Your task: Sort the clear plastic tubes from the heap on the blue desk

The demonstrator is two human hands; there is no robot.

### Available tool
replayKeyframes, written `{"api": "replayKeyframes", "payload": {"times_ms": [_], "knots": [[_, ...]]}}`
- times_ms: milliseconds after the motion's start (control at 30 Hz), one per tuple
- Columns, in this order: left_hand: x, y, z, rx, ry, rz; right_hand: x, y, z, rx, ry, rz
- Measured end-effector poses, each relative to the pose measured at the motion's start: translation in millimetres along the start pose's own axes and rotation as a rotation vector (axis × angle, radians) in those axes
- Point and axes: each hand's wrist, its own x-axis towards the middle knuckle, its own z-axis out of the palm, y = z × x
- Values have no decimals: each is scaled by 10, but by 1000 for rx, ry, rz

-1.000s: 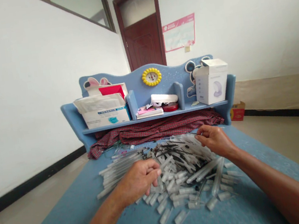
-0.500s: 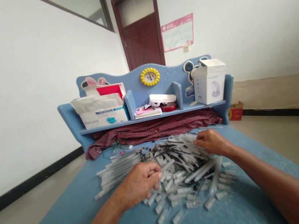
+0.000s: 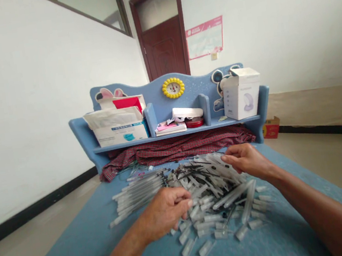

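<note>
A heap of translucent pen barrels (image 3: pixel 230 195), clear pen caps (image 3: pixel 206 248) and thin black refills (image 3: pixel 195 167) is spread over the blue desk. My left hand (image 3: pixel 167 210) hovers at the heap's near left side, fingers curled and thumb pressed to them; whatever is inside is hidden. At the far right of the heap, my right hand (image 3: pixel 246 161) has thumb and forefinger pinched together beside the barrels, and what lies between them is too small to make out. Left of the heap, assembled-looking pens (image 3: pixel 138 193) lie in a rough row, dark ends pointing right.
Behind the heap, a checked cloth (image 3: pixel 173 147) lies bunched under the blue shelf (image 3: pixel 162 138). On the shelf stand a mask box (image 3: pixel 118 134), a small pile of papers (image 3: pixel 169 129), a red round tin (image 3: pixel 194 122) and a white box (image 3: pixel 242 95).
My left hand has shifted slightly right. My right hand has risen a little and moved slightly right, its fingers still pinched. The whole view has drifted a touch.
</note>
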Motion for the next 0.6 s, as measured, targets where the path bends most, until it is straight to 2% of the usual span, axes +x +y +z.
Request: {"api": "replayKeyframes", "payload": {"times_ms": [100,200,333,433,600], "knots": [[-18,34,52,-8,-37,55,-132,-206,75,155,-179,-114],[-46,89,115,-1,-58,132,-247,-353,180,90,-302,-229],[-72,161,155,25,-81,192,-322,-421,278,-13,-421,-316],[-70,153,121,55,-91,180,-318,-414,269,-16,-439,-316],[-43,18,-43,59,-45,105,-255,-370,158,59,-319,-225]]}}
